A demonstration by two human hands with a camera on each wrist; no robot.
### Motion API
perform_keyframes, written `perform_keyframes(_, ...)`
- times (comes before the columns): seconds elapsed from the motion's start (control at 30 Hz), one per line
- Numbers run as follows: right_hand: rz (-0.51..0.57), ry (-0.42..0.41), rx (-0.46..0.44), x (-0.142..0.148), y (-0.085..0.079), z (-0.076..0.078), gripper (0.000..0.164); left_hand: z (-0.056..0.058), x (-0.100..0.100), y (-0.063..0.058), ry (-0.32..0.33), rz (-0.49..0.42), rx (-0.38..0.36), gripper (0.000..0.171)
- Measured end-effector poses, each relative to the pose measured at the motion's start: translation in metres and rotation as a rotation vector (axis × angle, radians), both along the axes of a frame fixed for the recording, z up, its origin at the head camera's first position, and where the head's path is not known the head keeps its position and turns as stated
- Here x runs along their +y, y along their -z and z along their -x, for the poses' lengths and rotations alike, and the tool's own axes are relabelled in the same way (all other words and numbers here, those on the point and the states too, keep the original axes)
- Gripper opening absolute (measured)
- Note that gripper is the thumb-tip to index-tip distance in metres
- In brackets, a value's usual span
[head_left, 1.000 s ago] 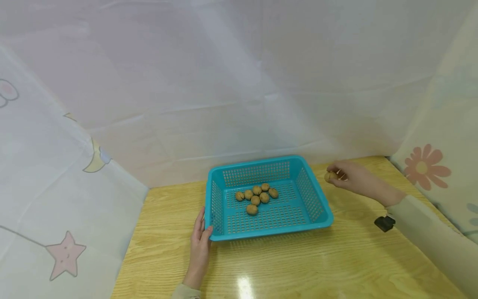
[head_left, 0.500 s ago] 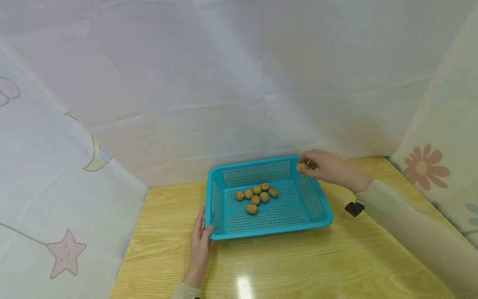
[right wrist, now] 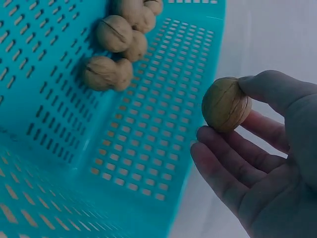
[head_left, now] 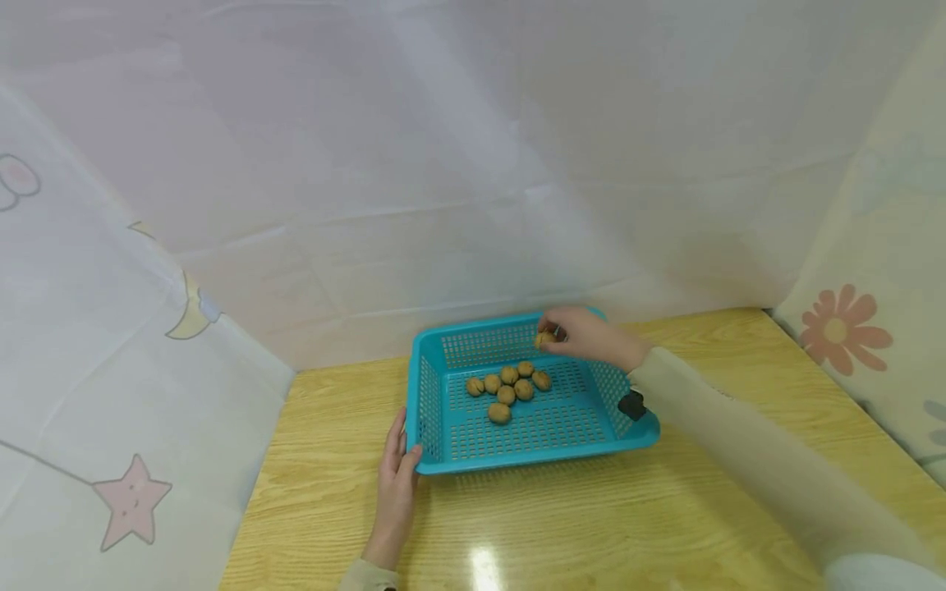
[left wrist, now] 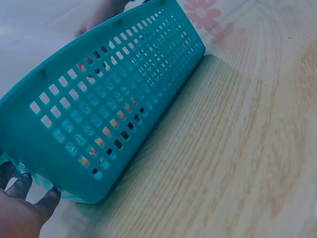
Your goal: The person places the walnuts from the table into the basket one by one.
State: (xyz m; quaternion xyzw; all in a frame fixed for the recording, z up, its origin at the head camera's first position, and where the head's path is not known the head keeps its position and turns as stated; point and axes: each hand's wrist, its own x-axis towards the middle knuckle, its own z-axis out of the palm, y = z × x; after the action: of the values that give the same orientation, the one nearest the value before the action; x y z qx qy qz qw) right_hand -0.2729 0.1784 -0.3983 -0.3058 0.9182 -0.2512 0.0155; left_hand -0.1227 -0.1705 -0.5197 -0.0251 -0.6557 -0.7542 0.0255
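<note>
A blue plastic basket with slotted walls holds several walnuts, loosely clustered on its floor. My left hand grips the basket's near left corner, thumb over the rim and fingers along the outside; fingertips touch the basket wall in the left wrist view. Over the basket's back part, my right hand pinches one walnut between thumb and fingers. That walnut hangs above the others, apart from them, and its far side is hidden by the fingers.
The basket stands on a wooden table near its back edge. A pale cloth backdrop rises behind the table, with printed cloth to the left and right. A small dark device sits at the right wrist.
My right hand has carried its walnut leftward from beside the basket, across the right rim, to above the basket's back part. The left hand and basket have stayed in place.
</note>
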Motion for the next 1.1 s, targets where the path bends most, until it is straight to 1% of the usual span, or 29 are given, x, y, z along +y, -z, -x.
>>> perform_keyframes(0.07, 0.006, -0.008, -0.041, -0.004, 0.006, 0.003, 0.021, 0.000, 0.000, 0.000, 0.000, 0.003, -0.004, 0.064)
perform_keyframes(0.17, -0.022, -0.006, -0.085, -0.006, 0.017, 0.009, 0.023, 0.000, 0.000, 0.000, 0.001, 0.000, -0.006, 0.064)
perform_keyframes(0.23, -0.052, 0.000, -0.109, -0.008, 0.025, 0.014, 0.027, 0.000, 0.000, -0.001, -0.001, 0.006, -0.006, 0.065)
perform_keyframes(0.37, -0.124, -0.001, -0.162, -0.008, 0.043, 0.023, 0.029, 0.000, 0.000, -0.001, -0.001, 0.006, -0.006, 0.064)
perform_keyframes(0.53, -0.184, 0.007, -0.223, -0.009, 0.058, 0.030, 0.032, 0.000, 0.000, -0.002, -0.005, 0.006, -0.004, 0.064)
perform_keyframes(0.73, -0.180, 0.046, -0.269, -0.011, 0.066, 0.031, 0.033, -0.001, 0.000, -0.001, -0.002, 0.025, 0.006, 0.064)
perform_keyframes(0.87, -0.166, 0.038, -0.305, -0.012, 0.066, 0.029, 0.035, -0.001, 0.000, -0.001, 0.011, 0.011, 0.018, 0.063)
perform_keyframes(1.0, -0.176, 0.034, -0.340, -0.013, 0.067, 0.028, 0.036, 0.000, -0.001, 0.000, 0.010, 0.001, 0.013, 0.063)
perform_keyframes(1.1, -0.184, 0.044, -0.342, -0.013, 0.067, 0.027, 0.037, 0.000, -0.001, 0.000, 0.010, 0.003, 0.014, 0.063)
